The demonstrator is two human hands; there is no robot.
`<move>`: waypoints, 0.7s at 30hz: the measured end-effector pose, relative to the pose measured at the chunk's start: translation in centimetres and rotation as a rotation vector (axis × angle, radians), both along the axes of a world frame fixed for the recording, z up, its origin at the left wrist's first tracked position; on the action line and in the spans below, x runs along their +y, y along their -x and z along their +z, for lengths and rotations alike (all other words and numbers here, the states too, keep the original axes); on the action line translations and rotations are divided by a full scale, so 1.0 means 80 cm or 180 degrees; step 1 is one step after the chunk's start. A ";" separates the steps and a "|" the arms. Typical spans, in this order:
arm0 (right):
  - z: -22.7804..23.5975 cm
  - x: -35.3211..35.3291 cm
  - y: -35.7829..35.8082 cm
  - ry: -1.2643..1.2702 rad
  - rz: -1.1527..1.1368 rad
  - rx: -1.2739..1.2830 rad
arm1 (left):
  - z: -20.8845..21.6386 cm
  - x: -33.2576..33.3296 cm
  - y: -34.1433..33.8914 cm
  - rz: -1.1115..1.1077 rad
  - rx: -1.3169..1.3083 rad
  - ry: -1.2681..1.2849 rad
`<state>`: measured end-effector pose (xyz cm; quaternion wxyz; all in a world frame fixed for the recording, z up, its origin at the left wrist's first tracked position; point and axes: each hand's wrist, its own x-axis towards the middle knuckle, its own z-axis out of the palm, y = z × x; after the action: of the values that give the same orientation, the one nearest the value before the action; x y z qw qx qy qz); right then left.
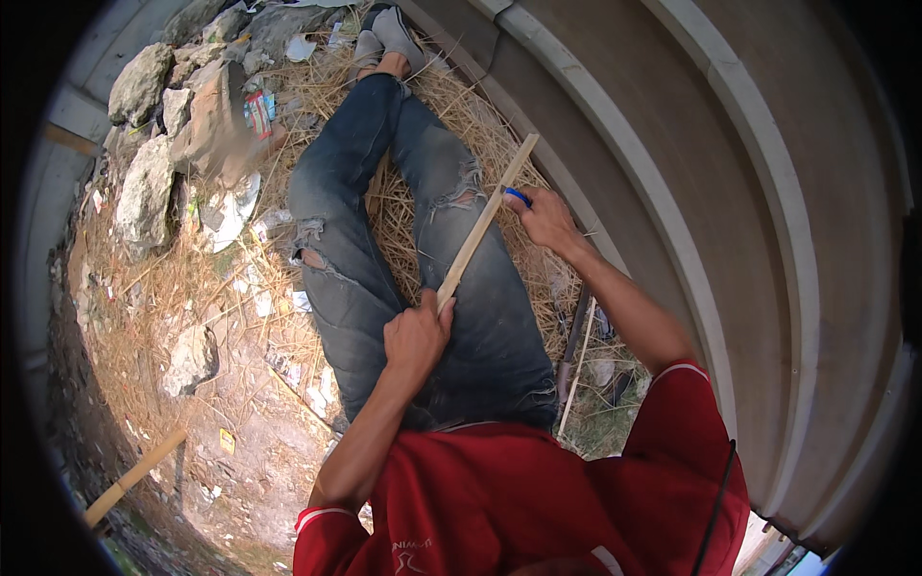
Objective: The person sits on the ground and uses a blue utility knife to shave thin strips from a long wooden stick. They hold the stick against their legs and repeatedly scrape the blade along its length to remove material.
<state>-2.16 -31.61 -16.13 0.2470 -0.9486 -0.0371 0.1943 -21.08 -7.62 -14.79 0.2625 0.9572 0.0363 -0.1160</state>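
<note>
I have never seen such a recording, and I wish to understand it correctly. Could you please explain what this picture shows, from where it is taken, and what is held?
There is no machine here, only a person's two bare hands. The one picture comes from a fisheye camera on the person's head, looking down; its lens bends straight edges. The left hand holds the near end of a wooden strip, over the torn blue jeans. The right hand grips a small blue object at the strip; its exact kind is hidden. Around the legs lie straw and rocks; a ridged wall stands on the right.
</note>
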 end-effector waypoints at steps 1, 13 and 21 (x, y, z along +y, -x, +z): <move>-0.008 -0.026 -0.024 0.0028 -0.0420 -0.0005 | 0.005 0.005 0.011 -0.0063 0.0033 -0.0005; -0.055 -0.170 -0.099 0.0446 -0.0656 -0.0656 | 0.025 0.041 0.063 -0.0035 0.0097 0.0036; -0.008 -0.115 -0.022 -0.0558 -0.0875 -0.0221 | 0.014 0.021 0.024 -0.0176 0.0115 0.0094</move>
<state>-0.38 -40.82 -16.76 0.3517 -0.9257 0.0677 0.1218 -22.98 -5.96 -13.65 0.2726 0.9517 0.0129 -0.1410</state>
